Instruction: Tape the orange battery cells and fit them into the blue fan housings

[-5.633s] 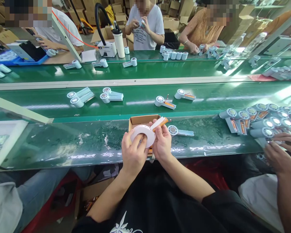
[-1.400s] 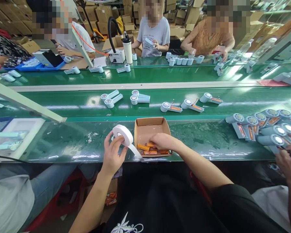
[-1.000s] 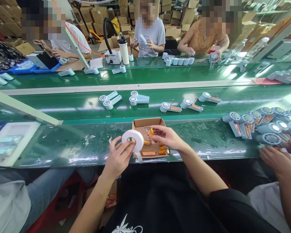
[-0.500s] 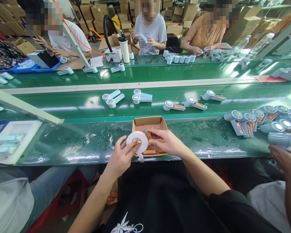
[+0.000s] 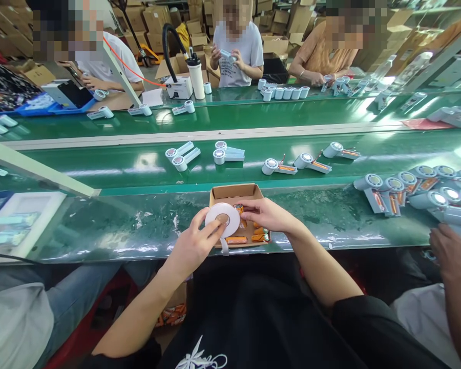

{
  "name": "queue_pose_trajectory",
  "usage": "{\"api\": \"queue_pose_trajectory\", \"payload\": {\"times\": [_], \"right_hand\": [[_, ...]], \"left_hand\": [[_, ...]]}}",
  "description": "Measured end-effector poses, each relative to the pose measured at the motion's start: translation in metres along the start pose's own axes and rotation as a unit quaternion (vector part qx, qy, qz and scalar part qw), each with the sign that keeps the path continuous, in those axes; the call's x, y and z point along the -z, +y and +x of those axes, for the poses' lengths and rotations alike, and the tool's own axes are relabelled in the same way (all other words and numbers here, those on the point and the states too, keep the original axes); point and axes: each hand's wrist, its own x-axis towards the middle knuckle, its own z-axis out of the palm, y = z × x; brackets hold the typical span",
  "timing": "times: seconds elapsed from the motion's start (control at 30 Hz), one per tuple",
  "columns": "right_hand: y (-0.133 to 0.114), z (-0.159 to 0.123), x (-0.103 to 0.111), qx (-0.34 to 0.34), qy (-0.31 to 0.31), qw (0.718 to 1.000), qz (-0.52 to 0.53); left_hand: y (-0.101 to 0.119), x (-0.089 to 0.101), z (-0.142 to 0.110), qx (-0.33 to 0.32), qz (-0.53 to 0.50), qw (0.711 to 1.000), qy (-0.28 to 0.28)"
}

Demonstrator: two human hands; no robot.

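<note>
A roll of white tape (image 5: pixel 233 223) is gripped in my left hand (image 5: pixel 192 247), whose fingers reach over its face to the core. A loose end of tape hangs below the roll. Just right of the roll, my right hand (image 5: pixel 271 215) pinches an orange battery pack (image 5: pixel 239 209) between thumb and fingers. The roll partly hides that pack. Both hands are over an open cardboard box (image 5: pixel 234 192), where several more orange battery packs (image 5: pixel 236 240) lie.
Pale blue housings (image 5: pixel 223 155) lie on the green conveyor (image 5: pixel 138 160). More housings (image 5: pixel 392 185) with orange packs crowd the right side, near a co-worker's hand (image 5: pixel 449 251). A white foam tray (image 5: pixel 48 218) stands at left, under a slanted metal bar (image 5: pixel 42 166). Several people sit opposite.
My left hand and the tape roll have shifted slightly right. The battery pack in my right hand has moved a little right too. Housings on the near conveyor have drifted right.
</note>
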Motion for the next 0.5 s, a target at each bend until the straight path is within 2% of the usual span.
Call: {"api": "queue_pose_trajectory", "payload": {"times": [0.17,0.23,0.3,0.4,0.43,0.5], "right_hand": [[0.016,0.005,0.003,-0.017,0.015,0.993,0.114],[0.023,0.008,0.009,-0.031,0.004,0.983,0.182],[0.026,0.011,0.011,-0.046,0.023,0.965,0.258],[0.025,0.013,-0.006,-0.053,0.136,0.919,0.366],[0.024,0.013,-0.017,-0.043,0.192,0.896,0.398],[0.023,0.014,-0.044,-0.006,0.319,0.832,0.454]], "left_hand": [[0.001,0.000,0.012,-0.019,0.017,1.000,0.004],[0.003,0.000,0.019,-0.032,0.022,0.999,0.000],[0.004,0.000,0.026,-0.041,0.037,0.998,0.012],[0.006,-0.003,0.037,-0.024,0.056,0.997,0.048],[0.009,-0.006,0.040,-0.010,0.057,0.996,0.065],[0.020,-0.014,0.048,0.032,0.045,0.992,0.111]]}}
